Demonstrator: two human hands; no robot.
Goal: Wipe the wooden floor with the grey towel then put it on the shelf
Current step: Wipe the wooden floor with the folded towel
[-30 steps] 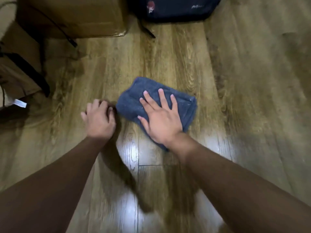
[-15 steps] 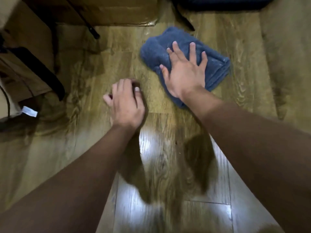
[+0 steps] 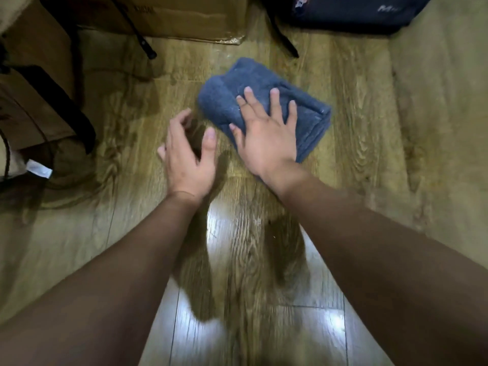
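Note:
The folded blue-grey towel (image 3: 298, 101) lies flat on the wooden floor (image 3: 369, 143). My right hand (image 3: 266, 130) rests palm-down on its near half, fingers spread, pressing it to the boards. My left hand (image 3: 188, 157) hovers just left of the towel, lifted off the floor, fingers curled loosely with the thumb apart and nothing in it. No shelf is in view.
A cardboard box (image 3: 184, 19) stands at the back, a dark bag (image 3: 348, 11) at the back right with a strap (image 3: 284, 40) trailing on the floor. Brown items with black straps (image 3: 66, 107) and a cable sit at the left. Light glares off the near boards.
My right hand has slid the towel away across the floor and then back a little toward me. My left hand has lifted off the boards and its fingers have uncurled.

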